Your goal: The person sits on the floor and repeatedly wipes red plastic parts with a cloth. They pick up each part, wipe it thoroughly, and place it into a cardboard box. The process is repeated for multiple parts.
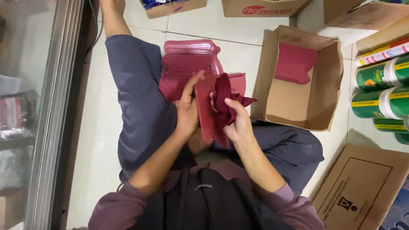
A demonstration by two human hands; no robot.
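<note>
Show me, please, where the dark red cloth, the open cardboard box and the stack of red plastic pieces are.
dark red cloth [224,102], head view, on its bunched middle.
open cardboard box [329,81], head view, on its right inner wall.
stack of red plastic pieces [187,57], head view, on the top piece.

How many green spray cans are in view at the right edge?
4: green spray cans lie stacked at the right edge, top, second, third, and a sliver lowest; more may be hidden off frame.

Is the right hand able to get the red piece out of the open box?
Probably yes, but not straight away. The open box sits close on that side, top open over the red piece. The right hand is busy gripping a dark red cloth.
</note>
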